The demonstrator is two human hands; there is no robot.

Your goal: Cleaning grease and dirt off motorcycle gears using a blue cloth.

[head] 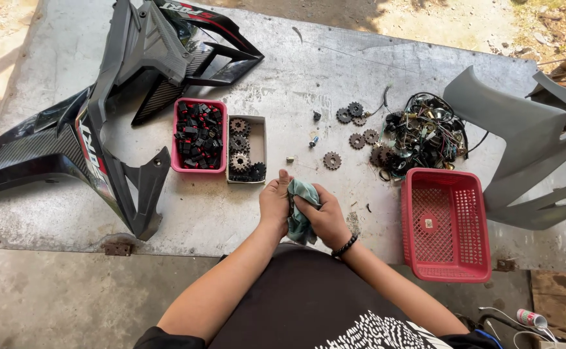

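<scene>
At the far left a black motorcycle fairing panel with red and white lettering lies across the grey metal table, its lower tip reaching close to the near table edge. Right of it sits a small pink box packed with black parts, and touching its right side a narrow white cardboard box holding sprockets stacked flat. Near the front edge, at mid-table, the left hand and the right hand are pressed together, both closed around a crumpled teal rag; whatever the rag may wrap is hidden. The right wrist wears a black bracelet. Beyond the hands a single sprocket lies alone, and further right loose sprockets are scattered beside a tangle of wiring. A red perforated plastic basket stands near the right front corner, just beside the wiring. Grey fairing panels overhang the right edge. Bare tabletop shows between the white box and the basket, around the hands.
</scene>
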